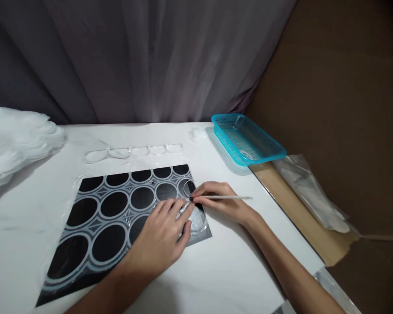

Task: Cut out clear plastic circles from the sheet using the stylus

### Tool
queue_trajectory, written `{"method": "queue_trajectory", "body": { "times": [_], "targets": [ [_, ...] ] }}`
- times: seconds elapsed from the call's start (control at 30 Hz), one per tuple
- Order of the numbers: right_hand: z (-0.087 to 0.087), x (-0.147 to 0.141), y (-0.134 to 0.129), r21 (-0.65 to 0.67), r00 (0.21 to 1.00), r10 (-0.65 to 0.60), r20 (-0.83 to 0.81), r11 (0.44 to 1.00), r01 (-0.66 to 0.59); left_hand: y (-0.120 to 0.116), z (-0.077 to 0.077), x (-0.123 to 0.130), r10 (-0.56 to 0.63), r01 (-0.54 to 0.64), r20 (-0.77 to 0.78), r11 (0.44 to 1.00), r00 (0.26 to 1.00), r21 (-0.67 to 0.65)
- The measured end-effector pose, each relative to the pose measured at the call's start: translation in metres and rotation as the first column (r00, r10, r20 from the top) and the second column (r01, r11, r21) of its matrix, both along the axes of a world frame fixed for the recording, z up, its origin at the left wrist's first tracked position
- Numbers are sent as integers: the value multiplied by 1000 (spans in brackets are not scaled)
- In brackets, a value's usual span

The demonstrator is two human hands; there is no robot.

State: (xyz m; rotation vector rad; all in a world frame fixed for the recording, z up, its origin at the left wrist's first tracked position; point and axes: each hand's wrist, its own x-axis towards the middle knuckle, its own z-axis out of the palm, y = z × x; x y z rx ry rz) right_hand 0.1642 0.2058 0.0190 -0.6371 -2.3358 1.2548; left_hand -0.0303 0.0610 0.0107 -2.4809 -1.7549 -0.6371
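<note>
A black sheet printed with rows of pale-rimmed circles lies on the white table. My left hand rests palm down on its right part, fingers stretched out and slightly apart. Under and beside those fingertips sits a clear plastic piece with round outlines. My right hand pinches a thin pale pen-like tool, held almost level, its dark end at the sheet's right edge by my left fingertips. The exact kind of tool cannot be made out. Behind the sheet lies a clear strip of joined rings.
A blue plastic basket stands at the back right with some clear rings inside. White film-like sheets are heaped at the left. Cardboard and a clear plastic bag lie along the right edge. A grey curtain hangs behind.
</note>
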Motion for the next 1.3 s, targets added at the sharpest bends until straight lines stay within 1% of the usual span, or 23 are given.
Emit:
{"method": "queue_trajectory", "body": {
  "times": [0.03,0.1,0.13,0.17,0.2,0.3,0.4,0.43,0.47,0.5,0.57,0.6,0.67,0.73,0.83,1.17,1.3],
  "targets": [
    [0,1,-3,113,999,31,16,993,-32,0,1,0,-3,3,7,1000,1000,-1],
    [-3,2,-6,315,997,56,56,946,-71,-1,2,-1,-5,5,21,1000,1000,-3],
    [-6,3,-6,379,996,52,67,923,-74,-1,2,-1,-3,3,27,1000,1000,-3],
    [-8,4,-5,412,997,47,65,909,-70,-2,2,-1,-3,3,36,1000,999,-4],
    [-10,4,-4,412,998,38,46,909,-54,-2,3,-1,-1,1,47,1000,999,-8],
    [-11,6,-3,312,999,1,-45,950,13,-3,4,-2,5,-2,85,999,996,-32],
    [-4,3,-10,229,989,-81,-123,968,107,-4,6,-3,8,-3,92,999,996,-52],
    [-2,2,-13,169,983,-120,-140,975,143,-4,6,-3,7,-2,85,998,996,-58],
    [-1,0,-15,73,974,-166,-156,981,179,-4,7,-3,6,-1,78,998,997,-62],
    [-1,-2,-17,-46,963,-210,-168,978,205,-4,8,-3,5,0,71,998,997,-67],
    [-3,-7,-18,-286,944,-275,-184,934,216,-4,9,-3,3,2,60,997,998,-80],
    [-5,-9,-17,-366,940,-284,-189,909,200,-5,9,-3,2,3,56,996,998,-84],
    [-11,-11,-13,-455,939,-283,-195,874,168,-5,9,-3,1,3,45,996,999,-90],
    [-15,-12,-9,-499,945,-266,-189,855,141,-5,9,-3,-2,5,35,996,999,-93],
    [-19,-11,-5,-525,955,-232,-187,845,102,-5,7,-3,-7,9,26,996,1000,-94],
    [-22,-8,-4,-501,964,-180,-196,863,59,-2,2,-2,-20,20,8,998,1000,-63],
    [-21,-8,-5,-485,965,-178,-192,872,64,-2,2,-2,-18,19,10,999,1000,-45]
  ]
}}
